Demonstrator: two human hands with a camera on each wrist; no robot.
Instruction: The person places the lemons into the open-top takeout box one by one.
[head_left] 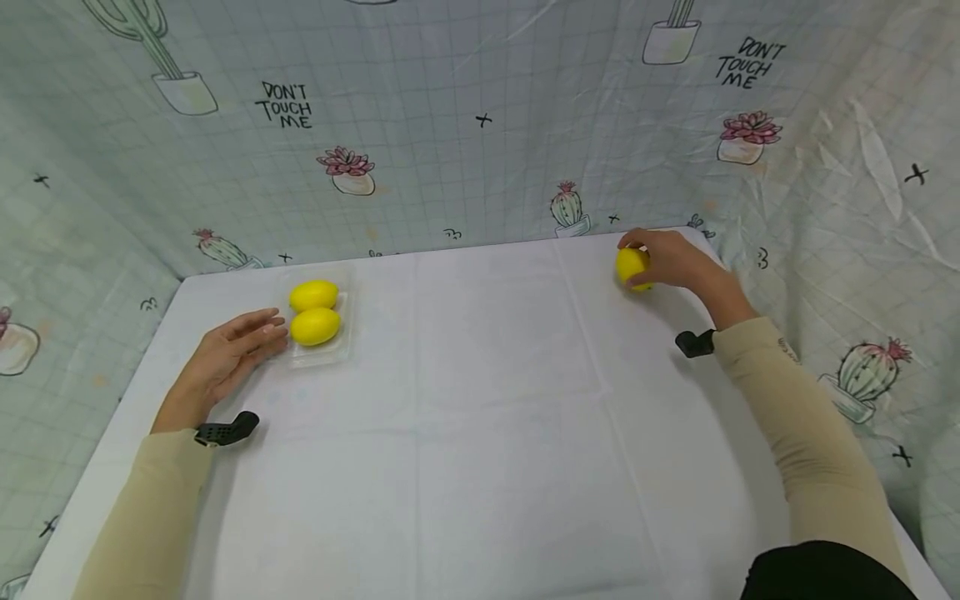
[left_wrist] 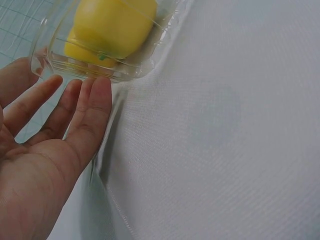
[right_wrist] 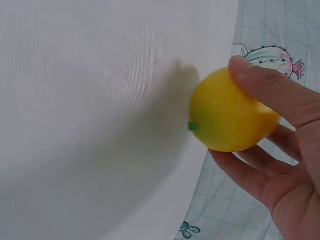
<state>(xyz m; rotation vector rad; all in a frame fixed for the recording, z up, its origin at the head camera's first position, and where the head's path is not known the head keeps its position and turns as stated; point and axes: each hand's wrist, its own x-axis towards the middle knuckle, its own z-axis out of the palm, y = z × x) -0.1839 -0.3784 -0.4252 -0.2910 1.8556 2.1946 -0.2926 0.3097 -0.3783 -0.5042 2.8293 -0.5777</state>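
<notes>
1. Grid-patterned cloth [head_left: 450, 167], printed with potted cacti and the words "DON'T TOUCH ME", is hung behind and to both sides of a white worktop [head_left: 487, 467], on which faint creases are seen.
2. Toward the far left of the worktop, a clear plastic tray [head_left: 318, 358] is placed. Two yellow lemons are contained in it: a front lemon [head_left: 315, 326] and, directly behind, a rear lemon [head_left: 313, 296].
3. Left hand [head_left: 238, 354]: positioned at the left side of the tray, palm turned inward, fingers extended with a slight bend. Nothing is gripped by it. Whether the tray wall is touched by the fingertips cannot be told.
4. Right hand [head_left: 671, 260]: located at the far right of the worktop. A third lemon [head_left: 632, 265] is gripped between thumb and curled fingers, its green tip left exposed. Whether its weight is borne by the worktop cannot be confirmed.
5. Beige sleeves [head_left: 780, 417] and a black device [head_left: 227, 428] at each wrist are worn.
</notes>
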